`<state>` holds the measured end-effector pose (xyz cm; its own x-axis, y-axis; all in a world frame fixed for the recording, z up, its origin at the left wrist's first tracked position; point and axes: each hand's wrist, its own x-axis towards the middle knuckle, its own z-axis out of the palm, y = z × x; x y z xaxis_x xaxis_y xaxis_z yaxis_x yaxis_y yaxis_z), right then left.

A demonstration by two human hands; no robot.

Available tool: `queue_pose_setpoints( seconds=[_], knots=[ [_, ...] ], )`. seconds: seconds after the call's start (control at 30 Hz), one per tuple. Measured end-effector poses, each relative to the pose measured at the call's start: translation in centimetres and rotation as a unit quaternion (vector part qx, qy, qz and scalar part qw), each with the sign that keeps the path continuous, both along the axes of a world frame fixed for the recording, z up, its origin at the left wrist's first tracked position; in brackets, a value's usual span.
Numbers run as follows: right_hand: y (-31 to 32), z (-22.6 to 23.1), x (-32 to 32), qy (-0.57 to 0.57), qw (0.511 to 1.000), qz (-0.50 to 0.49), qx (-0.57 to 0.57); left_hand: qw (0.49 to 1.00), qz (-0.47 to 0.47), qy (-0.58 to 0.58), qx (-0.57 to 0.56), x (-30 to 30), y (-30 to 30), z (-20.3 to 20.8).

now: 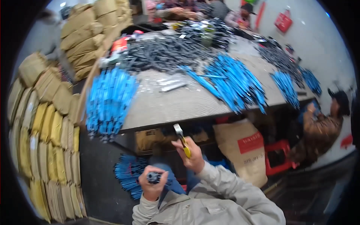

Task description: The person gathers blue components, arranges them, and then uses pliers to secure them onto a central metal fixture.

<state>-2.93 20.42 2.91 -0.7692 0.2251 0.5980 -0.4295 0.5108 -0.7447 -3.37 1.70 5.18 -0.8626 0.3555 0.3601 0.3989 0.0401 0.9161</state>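
Over my lap, my left hand [153,183] is closed around a dark bundle with a round, ribbed end [153,177], seen nearly end-on. The rest of that bundle is hidden by the hand. Slightly higher and to the right, my right hand [192,155] grips a tool with a yellow-and-black handle [185,146]. Its bright metal head points up toward the table's front edge; its exact kind is unclear. The two hands are apart. On the floor left of my knees lies a pile of slim blue rods [129,174].
The table [165,108] ahead carries slim blue rods with black ends [236,82], another blue stack [110,101], and a heap of dark grey rods [161,52]. Wrapped sacks [48,123] line the left. A tan sack [240,153], red stool [277,157] and seated person [322,127] are right.
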Motion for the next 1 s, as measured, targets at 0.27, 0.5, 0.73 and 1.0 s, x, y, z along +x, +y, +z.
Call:
queue_pose_setpoints(
  seconds=[0.27,0.5,0.73,1.0],
  knots=[
    [1.5,4.3,0.9,0.08,0.991,0.053,0.093,0.999,0.052,0.014,0.005,-0.1,-1.3,-0.4],
    [1.7,7.1,1.1,-0.041,0.918,0.001,0.395,0.996,-0.004,-0.027,0.09,-1.6,-2.0,0.1],
    [0.9,4.9,-0.8,0.14,0.829,-0.072,0.536,1.0,-0.007,-0.023,0.014,-1.3,-3.4,0.6],
    [0.6,4.8,-1.5,0.242,0.756,-0.141,0.591,0.994,-0.052,-0.074,0.058,-1.3,-3.7,0.0]
  ],
)
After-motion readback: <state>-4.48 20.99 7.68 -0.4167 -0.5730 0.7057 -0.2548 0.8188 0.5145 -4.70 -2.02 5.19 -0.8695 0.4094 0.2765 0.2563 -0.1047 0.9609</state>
